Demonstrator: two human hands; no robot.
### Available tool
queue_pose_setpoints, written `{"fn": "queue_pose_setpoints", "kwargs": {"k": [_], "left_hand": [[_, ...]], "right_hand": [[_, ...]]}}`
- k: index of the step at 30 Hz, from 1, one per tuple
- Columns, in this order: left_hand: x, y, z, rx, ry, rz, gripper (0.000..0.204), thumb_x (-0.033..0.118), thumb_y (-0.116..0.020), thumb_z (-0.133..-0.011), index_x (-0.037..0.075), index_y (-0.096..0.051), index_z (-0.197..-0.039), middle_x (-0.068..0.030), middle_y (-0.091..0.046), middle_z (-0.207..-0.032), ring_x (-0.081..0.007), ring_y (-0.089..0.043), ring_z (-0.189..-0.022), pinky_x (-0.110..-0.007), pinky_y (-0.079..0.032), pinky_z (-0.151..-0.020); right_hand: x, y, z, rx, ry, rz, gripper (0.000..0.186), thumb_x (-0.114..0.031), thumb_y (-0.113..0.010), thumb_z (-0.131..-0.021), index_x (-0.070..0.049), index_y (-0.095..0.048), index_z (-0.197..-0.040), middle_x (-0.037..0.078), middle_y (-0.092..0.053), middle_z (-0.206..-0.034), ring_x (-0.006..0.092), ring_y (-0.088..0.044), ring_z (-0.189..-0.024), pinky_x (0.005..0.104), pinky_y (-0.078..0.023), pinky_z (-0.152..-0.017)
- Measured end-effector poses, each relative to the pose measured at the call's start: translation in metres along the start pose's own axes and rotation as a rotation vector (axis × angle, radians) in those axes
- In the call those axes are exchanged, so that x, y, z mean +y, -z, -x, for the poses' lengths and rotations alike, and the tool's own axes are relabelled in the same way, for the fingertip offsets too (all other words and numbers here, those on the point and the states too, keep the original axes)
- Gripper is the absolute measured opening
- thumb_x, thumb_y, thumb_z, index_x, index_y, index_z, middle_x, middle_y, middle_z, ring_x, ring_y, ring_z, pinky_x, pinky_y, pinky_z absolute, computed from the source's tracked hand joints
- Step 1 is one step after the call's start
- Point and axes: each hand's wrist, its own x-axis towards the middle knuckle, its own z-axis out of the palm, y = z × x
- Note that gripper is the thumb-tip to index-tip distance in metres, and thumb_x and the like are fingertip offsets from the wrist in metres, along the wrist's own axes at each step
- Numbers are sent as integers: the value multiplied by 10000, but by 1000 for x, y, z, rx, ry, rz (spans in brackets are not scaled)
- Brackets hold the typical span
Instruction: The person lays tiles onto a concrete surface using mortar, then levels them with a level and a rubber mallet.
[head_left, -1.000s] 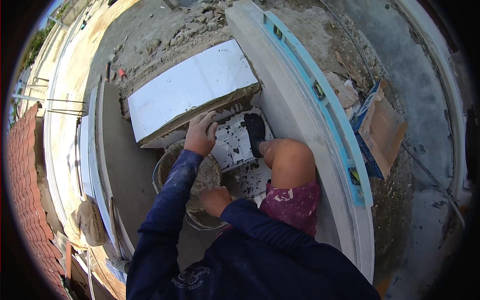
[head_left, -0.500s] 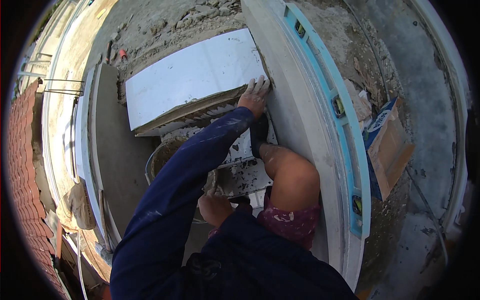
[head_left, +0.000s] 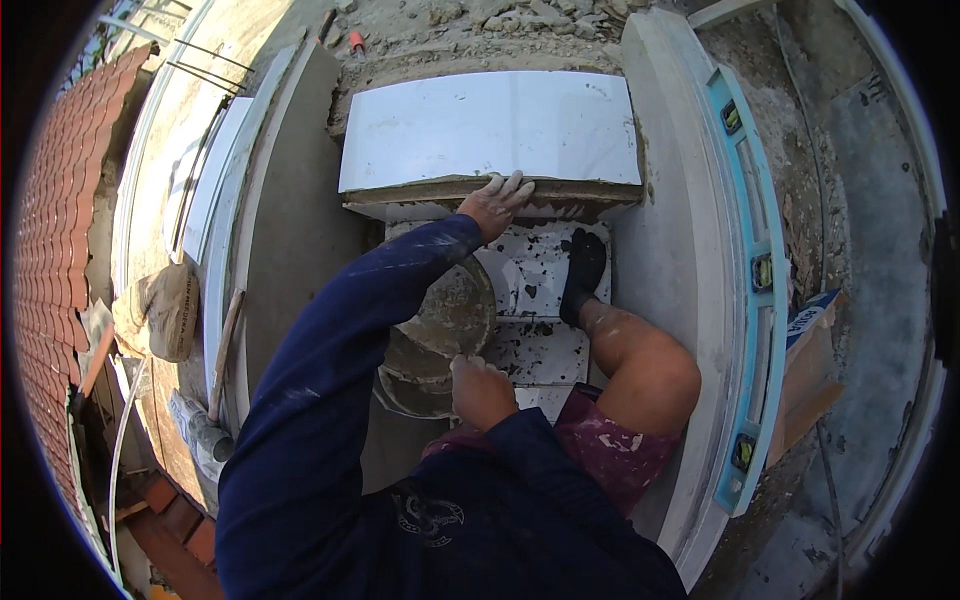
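My left hand (head_left: 498,205), dusty with mortar, reaches forward with its fingers spread over the front edge of a white tile (head_left: 490,125). A rough layer of mortar (head_left: 590,190) shows beneath that edge. Closer to me, my right hand (head_left: 483,392) is closed in a fist beside a round bucket (head_left: 440,330) smeared with grey mortar. What the fist grips, if anything, is hidden. My left sleeve covers part of the bucket. Lower white tiles (head_left: 540,350), spotted with dark mortar, lie to the bucket's right, and my foot in a dark sock (head_left: 585,265) stands on them.
Concrete side walls (head_left: 290,200) flank the steps. A light-blue spirit level (head_left: 760,290) rests along the right wall, with a torn cardboard box (head_left: 808,370) beyond it. A paper sack (head_left: 160,310) and a wooden handle (head_left: 228,350) are at left. Rubble (head_left: 550,18) lies at the far end.
My view has turned, so the scene sits farther right. My left hand has slid left along the tile's front edge, away from the right wall. My right hand stays closed by the bucket.
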Motion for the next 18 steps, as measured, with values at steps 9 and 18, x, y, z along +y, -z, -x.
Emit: {"fn": "queue_pose_setpoints", "kwargs": {"k": [9,18], "left_hand": [[-70,-30,126,-158,82,102,519,216,-525,-883,83,-492,-1384,-52,-375,-1482,-250,-335,-1378,-388,-337,-1071],[-109,-33,194,-278,280,207,456,168,-504,-878,96,-535,-1327,-50,-474,-1351,-218,-457,-1249,-365,-386,-1017]], "right_hand": [[-5,4,-4,-98,-32,52,163,-84,-525,-835,0,-573,-967,233,-642,-935,393,-664,-864,495,-533,-734],[-5,4,-7,-120,-33,70,220,-75,-517,-832,-6,-572,-1033,243,-634,-936,410,-652,-874,508,-525,-739]]}}
